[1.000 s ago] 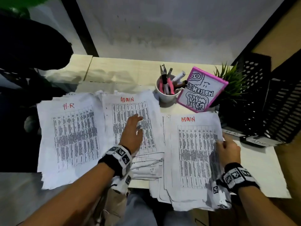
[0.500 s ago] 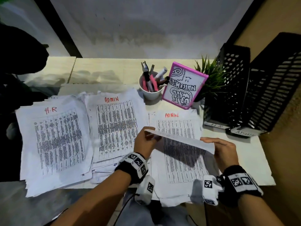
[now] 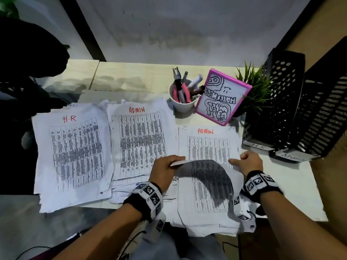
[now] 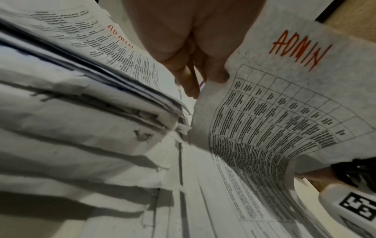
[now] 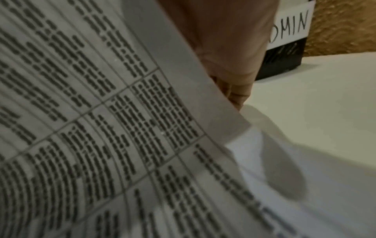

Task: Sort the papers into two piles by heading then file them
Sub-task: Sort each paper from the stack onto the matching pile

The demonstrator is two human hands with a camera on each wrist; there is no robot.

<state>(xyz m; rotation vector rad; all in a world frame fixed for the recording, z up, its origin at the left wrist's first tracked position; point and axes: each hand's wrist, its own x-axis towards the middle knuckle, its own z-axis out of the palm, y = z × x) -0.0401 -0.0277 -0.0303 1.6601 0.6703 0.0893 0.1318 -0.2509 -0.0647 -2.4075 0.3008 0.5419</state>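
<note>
Hands both pinch one sheet (image 3: 212, 177) — left hand (image 3: 165, 170) and right hand (image 3: 249, 163) at its lifted edges — which we find curled over the lower-right stack (image 3: 208, 145), headed ADMIN.

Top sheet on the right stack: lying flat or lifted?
Lifted. Both hands hold the top sheet bowed above the right stack, casting a shadow on the page beneath; its underside reads ADMIN in the left wrist view.
</note>
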